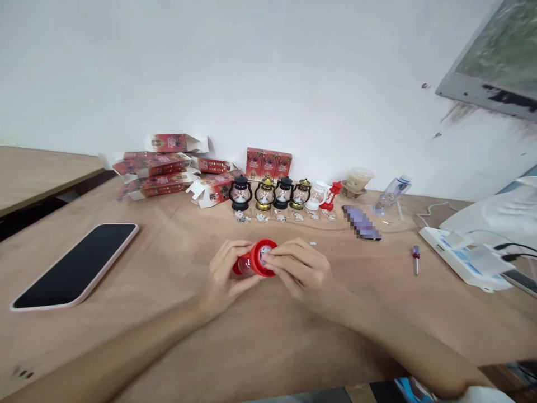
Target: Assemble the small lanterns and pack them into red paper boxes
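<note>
A red lantern (255,262) is held at the middle of the tabletop (176,352), its round base tilted toward the right hand (302,270). Its body is clasped by the left hand (223,273), by whose fingers part of the clear middle is covered. A white disc (263,252) in the base is touched by the bunched fingertips of the right hand and is largely hidden by them; whether a small part is pinched there cannot be told.

Beyond the red lantern, a row of six lamps (283,196) is seen, overlapped in places. In front of them, clear packets (262,217) are laid, their contents too small to be made out. Three upright boxes (269,163) are partly blocked by the lamps. Beyond and left of the red lantern, printed cartons (163,165) are piled, the lower ones half covered.

To its right, the face of a phone-like slab (361,223) is masked by pixelation, and a screwdriver (416,257) is placed farther along. At the far right, a power strip (455,256) is partly covered by plugs, and a pale bulky item (499,210) is cut off by the frame edge.
</note>
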### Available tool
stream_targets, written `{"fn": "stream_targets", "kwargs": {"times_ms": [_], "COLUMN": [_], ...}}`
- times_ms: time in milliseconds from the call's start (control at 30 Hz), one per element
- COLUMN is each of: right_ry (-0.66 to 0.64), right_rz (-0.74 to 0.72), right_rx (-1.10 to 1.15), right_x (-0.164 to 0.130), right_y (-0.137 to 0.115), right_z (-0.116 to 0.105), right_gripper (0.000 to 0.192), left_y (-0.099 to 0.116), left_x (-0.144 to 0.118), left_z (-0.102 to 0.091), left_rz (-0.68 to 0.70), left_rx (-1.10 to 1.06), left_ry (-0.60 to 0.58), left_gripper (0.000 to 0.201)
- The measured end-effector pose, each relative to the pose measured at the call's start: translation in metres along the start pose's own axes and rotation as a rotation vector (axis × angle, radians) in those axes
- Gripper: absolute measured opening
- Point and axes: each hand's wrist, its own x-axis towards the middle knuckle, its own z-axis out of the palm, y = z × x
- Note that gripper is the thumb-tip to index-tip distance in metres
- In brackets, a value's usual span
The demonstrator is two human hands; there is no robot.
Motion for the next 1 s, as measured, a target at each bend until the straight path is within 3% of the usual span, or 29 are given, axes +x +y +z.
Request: {"fn": "stream_targets", "kwargs": {"times_ms": [467, 633, 900, 1000], "right_ry": [-0.079, -0.111, 0.011, -0.007], "right_rz": [-0.104, -0.207, -0.297, -0.324], "right_rx": [-0.115, -0.238, -0.280, -0.302], "right_x": [-0.005, -0.009, -0.014, -0.013], "right_y": [-0.004, -0.006, -0.008, -0.009], "right_z": [-0.004, -0.009, -0.001, 0.000], "right_gripper": [0.017, 0.019, 0.011, 0.011], "left_y": [-0.002, 0.002, 0.007, 0.008], "left_x": [-0.001, 0.002, 0.003, 0.003], "left_z": [0.000, -0.001, -0.001, -0.001], "left_rz": [0.022, 0.014, 0.015, 0.026], "left_rx": [-0.010, -0.052, -0.058, -0.054], "left_ry": [-0.017, -0.039, 0.013, 0.006], "left_gripper": [0.031, 0.029, 0.027, 0.026]}}
